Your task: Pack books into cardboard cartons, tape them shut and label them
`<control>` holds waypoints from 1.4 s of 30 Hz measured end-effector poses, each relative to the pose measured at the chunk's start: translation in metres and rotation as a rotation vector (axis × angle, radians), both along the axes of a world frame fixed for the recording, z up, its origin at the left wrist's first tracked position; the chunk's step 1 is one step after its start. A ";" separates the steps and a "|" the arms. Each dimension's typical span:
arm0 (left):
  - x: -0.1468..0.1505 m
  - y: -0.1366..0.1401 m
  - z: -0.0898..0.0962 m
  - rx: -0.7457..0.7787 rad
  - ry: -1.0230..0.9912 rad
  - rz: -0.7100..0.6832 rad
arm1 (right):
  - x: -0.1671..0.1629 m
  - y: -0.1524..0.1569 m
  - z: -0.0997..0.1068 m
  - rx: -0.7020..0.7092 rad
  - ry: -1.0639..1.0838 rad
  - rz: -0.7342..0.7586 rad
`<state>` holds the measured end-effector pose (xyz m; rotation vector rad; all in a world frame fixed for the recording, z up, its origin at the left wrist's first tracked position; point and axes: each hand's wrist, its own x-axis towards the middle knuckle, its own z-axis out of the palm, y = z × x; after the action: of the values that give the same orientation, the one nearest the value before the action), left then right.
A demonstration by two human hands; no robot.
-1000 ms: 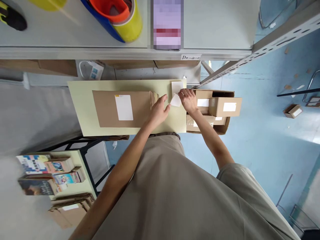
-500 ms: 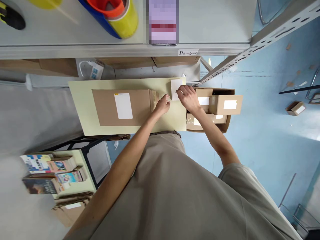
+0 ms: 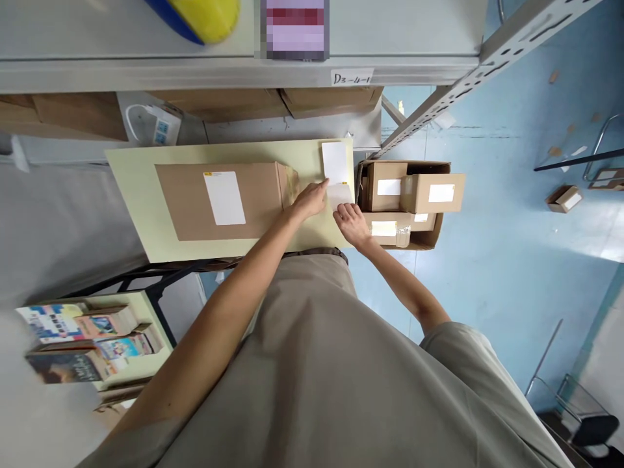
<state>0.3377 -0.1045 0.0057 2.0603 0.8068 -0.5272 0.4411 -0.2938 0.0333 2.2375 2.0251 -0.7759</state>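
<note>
A white label sheet (image 3: 334, 161) lies near the right end of the cream-coloured board, with a crease or seam across it. My left hand (image 3: 311, 199) presses an outstretched index finger on the sheet's left edge at that seam. At the sheet's near end, my right hand (image 3: 351, 222) has its fingers curled and pinched on the edge of the lower label part (image 3: 340, 194). A taped cardboard box (image 3: 192, 205) with a white label on top lies on the board, just left of my left hand.
An open carton (image 3: 441, 237) holding several labelled small boxes stands right of the board (image 3: 131, 175). Beyond the board is a grey shelf (image 3: 409, 39) with a phone-like screen (image 3: 295, 29) and a yellow-blue container (image 3: 207, 19). Books (image 3: 68, 364) lie on a lower stand at left.
My right hand has moved from the sheet's far part down toward my body. My left index finger has come onto the sheet, which now shows more fully. The view has shifted slightly.
</note>
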 end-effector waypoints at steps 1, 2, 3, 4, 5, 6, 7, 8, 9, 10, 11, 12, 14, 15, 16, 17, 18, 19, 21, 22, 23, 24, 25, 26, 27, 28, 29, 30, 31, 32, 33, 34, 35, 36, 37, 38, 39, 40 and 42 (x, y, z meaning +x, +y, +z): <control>0.000 0.000 0.000 0.014 0.009 -0.035 | -0.001 0.000 -0.002 -0.008 0.003 0.001; -0.001 -0.001 0.000 0.025 0.019 -0.065 | -0.001 0.001 -0.004 -0.013 0.007 -0.003; -0.001 -0.002 -0.001 0.034 0.026 -0.086 | -0.001 0.002 -0.006 -0.018 0.009 -0.011; -0.002 -0.004 -0.001 0.040 0.030 -0.097 | -0.001 0.004 -0.007 -0.025 0.011 -0.019; -0.003 -0.006 -0.002 0.043 0.032 -0.098 | 0.000 0.005 -0.007 -0.037 0.010 -0.026; -0.004 -0.007 -0.003 0.044 0.032 -0.092 | 0.000 0.007 -0.008 -0.059 0.013 -0.028; -0.004 -0.009 -0.004 0.043 0.033 -0.084 | 0.001 0.009 -0.007 -0.103 0.019 -0.027; -0.004 -0.011 -0.004 0.041 0.032 -0.078 | 0.000 0.010 -0.007 -0.165 0.030 -0.024; -0.003 -0.012 -0.004 0.036 0.031 -0.077 | -0.001 0.011 -0.005 -0.236 0.045 -0.021; -0.002 -0.014 -0.003 0.027 0.029 -0.079 | -0.002 0.011 -0.003 -0.305 0.062 -0.018; 0.001 -0.014 -0.001 0.015 0.028 -0.080 | -0.004 0.010 -0.001 -0.363 0.080 -0.016; 0.003 -0.015 0.001 0.000 0.033 -0.075 | -0.005 0.009 0.003 -0.404 0.098 -0.016; 0.008 -0.015 0.010 -0.040 0.054 -0.038 | -0.007 0.007 0.014 -0.439 0.134 -0.015; 0.009 -0.015 0.016 -0.064 0.058 -0.001 | -0.006 0.005 0.020 -0.454 0.149 -0.008; 0.008 -0.016 0.023 -0.096 0.048 0.046 | -0.003 0.003 0.027 -0.463 0.177 -0.009; 0.006 -0.016 0.030 -0.145 0.021 0.097 | 0.001 0.002 0.034 -0.452 0.234 -0.029; 0.001 -0.017 0.038 -0.220 -0.024 0.149 | 0.007 0.001 0.041 -0.413 0.326 -0.077; -0.007 -0.017 0.047 -0.318 -0.076 0.202 | 0.014 0.001 0.047 -0.342 0.445 -0.155; -0.027 -0.018 0.067 -0.525 -0.175 0.319 | 0.029 0.002 0.056 -0.117 0.704 -0.397; -0.040 -0.018 0.078 -0.610 -0.212 0.382 | 0.036 0.005 0.059 -0.001 0.813 -0.526; -0.052 -0.018 0.089 -0.668 -0.241 0.451 | 0.042 0.007 0.061 0.092 0.889 -0.634; -0.066 -0.017 0.099 -0.700 -0.264 0.521 | 0.048 0.011 0.063 0.161 0.946 -0.719; -0.078 -0.016 0.110 -0.717 -0.283 0.586 | 0.051 0.015 0.065 0.202 0.991 -0.777; -0.091 -0.015 0.120 -0.727 -0.300 0.638 | 0.054 0.020 0.066 0.220 1.028 -0.806; -0.102 -0.013 0.130 -0.729 -0.315 0.678 | 0.055 0.025 0.067 0.226 1.056 -0.812; -0.112 -0.012 0.138 -0.718 -0.330 0.704 | 0.055 0.030 0.069 0.229 1.072 -0.808; -0.122 -0.010 0.146 -0.696 -0.345 0.722 | 0.055 0.036 0.070 0.229 1.081 -0.795; -0.130 -0.009 0.153 -0.669 -0.359 0.731 | 0.053 0.041 0.072 0.230 1.087 -0.778; -0.137 -0.008 0.158 -0.641 -0.373 0.737 | 0.051 0.047 0.074 0.233 1.090 -0.761; -0.143 -0.008 0.162 -0.616 -0.386 0.743 | 0.048 0.052 0.076 0.239 1.093 -0.744; -0.149 -0.007 0.166 -0.596 -0.397 0.749 | 0.045 0.057 0.078 0.242 1.096 -0.726; -0.154 -0.006 0.168 -0.581 -0.406 0.754 | 0.042 0.062 0.080 0.242 1.099 -0.706; -0.159 -0.005 0.170 -0.565 -0.413 0.758 | 0.038 0.066 0.083 0.240 1.101 -0.687; -0.164 -0.003 0.171 -0.549 -0.421 0.757 | 0.034 0.070 0.085 0.237 1.102 -0.670; -0.169 -0.002 0.172 -0.533 -0.429 0.754 | 0.029 0.073 0.088 0.233 1.101 -0.656; -0.173 0.000 0.172 -0.517 -0.438 0.749 | 0.024 0.076 0.091 0.230 1.099 -0.646; -0.178 0.003 0.172 -0.504 -0.447 0.741 | 0.018 0.079 0.094 0.230 1.096 -0.642; -0.184 0.006 0.171 -0.494 -0.454 0.732 | 0.012 0.082 0.097 0.230 1.090 -0.640; -0.195 0.013 0.169 -0.484 -0.466 0.715 | -0.002 0.087 0.102 0.230 1.073 -0.645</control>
<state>0.1422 -0.0920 0.1747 1.2539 0.9409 0.1503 0.4388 -0.2071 0.1356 3.0239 1.5804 -2.2983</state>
